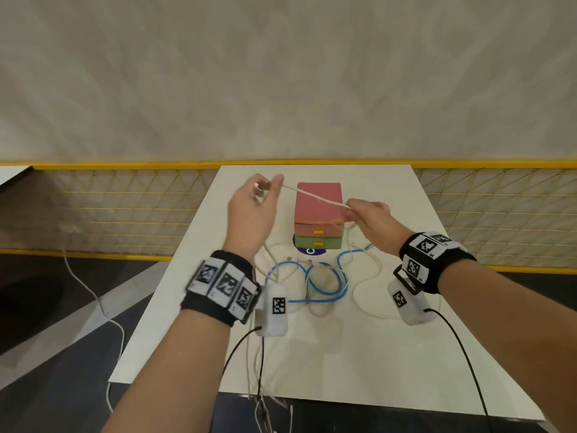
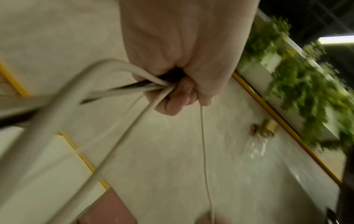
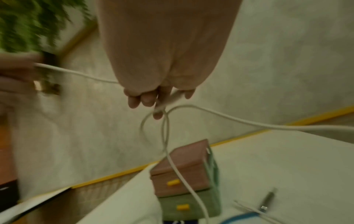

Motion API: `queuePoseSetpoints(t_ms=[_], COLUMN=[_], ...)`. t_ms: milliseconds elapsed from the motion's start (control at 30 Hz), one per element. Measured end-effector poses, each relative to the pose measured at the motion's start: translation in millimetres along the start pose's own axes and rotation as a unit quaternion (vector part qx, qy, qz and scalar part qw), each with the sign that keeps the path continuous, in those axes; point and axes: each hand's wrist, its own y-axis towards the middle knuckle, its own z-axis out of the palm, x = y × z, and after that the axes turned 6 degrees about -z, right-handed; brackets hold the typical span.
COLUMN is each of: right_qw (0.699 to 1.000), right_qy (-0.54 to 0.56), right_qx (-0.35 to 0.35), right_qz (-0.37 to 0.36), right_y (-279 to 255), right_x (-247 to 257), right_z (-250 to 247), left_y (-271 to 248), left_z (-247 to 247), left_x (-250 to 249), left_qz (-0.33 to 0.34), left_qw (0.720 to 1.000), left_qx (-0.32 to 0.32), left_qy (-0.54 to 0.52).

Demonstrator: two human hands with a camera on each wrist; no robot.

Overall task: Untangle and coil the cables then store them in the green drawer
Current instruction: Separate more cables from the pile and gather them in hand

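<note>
- Nearest, in front of the drawer unit (image 1: pixel 318 214), the blue cable (image 1: pixel 324 285) is seen looped on the table (image 1: pixel 374 354), crossed with slack white strands; it is not yet coiled.
- Just beside the unit's right edge, the right hand (image 1: pixel 368 218) is raised, its fingers curled round the white cable (image 1: pixel 315 196); in the right wrist view a loop of it hangs below the fingers (image 3: pixel 145 98).
- Over the unit's pink top, the white cable is held taut between the two hands.
- Left of the unit and slightly beyond its front, the left hand (image 1: pixel 253 207) is closed on several gathered turns of that cable, with a plug end apparently pinched at the fingertips.
- At the bottom of the unit, the green drawer (image 1: pixel 318 242) is shut and nothing appears stored yet.
- The winding would best be done with even tension, each new turn being laid alongside the gathered ones, and the trailing length being lifted clear of the blue cable so that it is not dragged along.
</note>
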Motion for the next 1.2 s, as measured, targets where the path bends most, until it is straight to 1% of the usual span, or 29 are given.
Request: queuePoseSetpoints(t_ms=[33,100,200,300,367,467,533,600,667,700,767,800,833,867,900,933,967,1033,1100,1200], right_qw=[1.0,0.999,0.997,0.992,0.99,0.987,0.988,0.993,0.997,0.996,0.989,0.986,0.99,0.996,0.998,0.995,0.991,0.98,0.971,0.963], right_qy=[0.014,0.023,-0.067,-0.1,-0.106,-0.116,-0.097,-0.046,0.021,0.059,0.124,0.121,0.078,0.008,-0.055,-0.083,-0.074,-0.026,0.002,0.07], right_qx=[-0.006,-0.025,-0.038,-0.066,-0.053,-0.01,0.005,0.012,0.008,0.018,0.077,0.108,0.117,0.09,0.034,-0.035,-0.1,-0.188,-0.231,-0.252], right_qz=[0.019,0.032,0.025,0.046,0.074,0.11,0.123,0.108,0.075,0.058,0.037,0.025,0.008,-0.009,-0.023,-0.032,-0.039,-0.054,-0.061,-0.066], right_y=[-3,-4,0,5,7,4,3,2,-3,-6,-16,-21,-24,-25,-24,-22,-19,-13,-9,-10], right_x=[-6,-11,-8,-13,-13,-14,-15,-11,5,14,35,44,49,51,50,47,44,37,32,36], right_z=[1,5,4,6,7,6,5,5,3,2,1,1,2,3,2,0,-3,-7,-12,-18], left_y=[3,2,-5,-14,-16,-17,-16,-16,-19,-21,-25,-27,-29,-30,-31,-33,-34,-38,-42,-47], left_z=[-7,-14,-15,-13,-14,-22,-28,-31,-33,-33,-35,-36,-36,-36,-36,-35,-35,-34,-33,-31], left_x=[1,3,3,-2,-5,-9,-9,-8,-5,-3,-3,-3,-3,-4,-5,-5,-6,-5,-2,5], left_qz=[0.0,0.008,0.01,0.004,0.002,0.004,0.004,-0.007,-0.018,-0.021,-0.022,-0.022,-0.021,-0.019,-0.017,-0.015,-0.012,-0.009,-0.013,-0.023], left_qw=[1.0,1.0,1.0,0.996,0.992,0.983,0.983,0.985,0.988,0.988,0.987,0.986,0.985,0.984,0.984,0.985,0.986,0.986,0.987,0.988], left_qx=[-0.012,-0.01,-0.008,-0.011,-0.026,-0.057,-0.051,-0.031,-0.013,-0.007,0.0,0.002,0.003,0.004,0.005,0.007,0.008,0.012,0.015,0.015], left_qy=[-0.008,-0.003,-0.015,-0.084,-0.126,-0.175,-0.179,-0.167,-0.156,-0.153,-0.16,-0.168,-0.174,-0.176,-0.175,-0.172,-0.169,-0.164,-0.159,-0.151])
